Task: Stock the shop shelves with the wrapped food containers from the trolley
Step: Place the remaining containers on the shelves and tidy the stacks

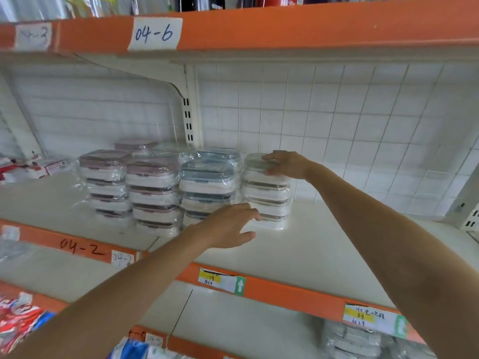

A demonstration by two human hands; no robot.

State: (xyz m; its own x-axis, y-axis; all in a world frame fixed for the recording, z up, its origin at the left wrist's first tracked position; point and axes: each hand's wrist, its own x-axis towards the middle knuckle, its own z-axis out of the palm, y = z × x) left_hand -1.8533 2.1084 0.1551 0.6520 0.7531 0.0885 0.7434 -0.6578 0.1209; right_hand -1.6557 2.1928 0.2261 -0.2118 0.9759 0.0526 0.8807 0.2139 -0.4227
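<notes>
Several wrapped stacks of food containers stand on the white middle shelf [324, 244]. Pink-lidded stacks [153, 193] are on the left and blue-lidded stacks [207, 190] in the middle. A grey-green-lidded stack [265, 195] is the rightmost. My right hand [285, 164] rests on top of that stack, fingers curled over its lid edge. My left hand [230, 226] reaches toward the stack's lower left side with fingers relaxed and spread; whether it touches the wrap I cannot tell.
An orange-edged upper shelf [285, 27] hangs close above. Red and white packets [31, 167] lie at the far left of the middle shelf. More wrapped containers [352, 340] sit on the shelf below, with colourful packets [20, 317] at lower left.
</notes>
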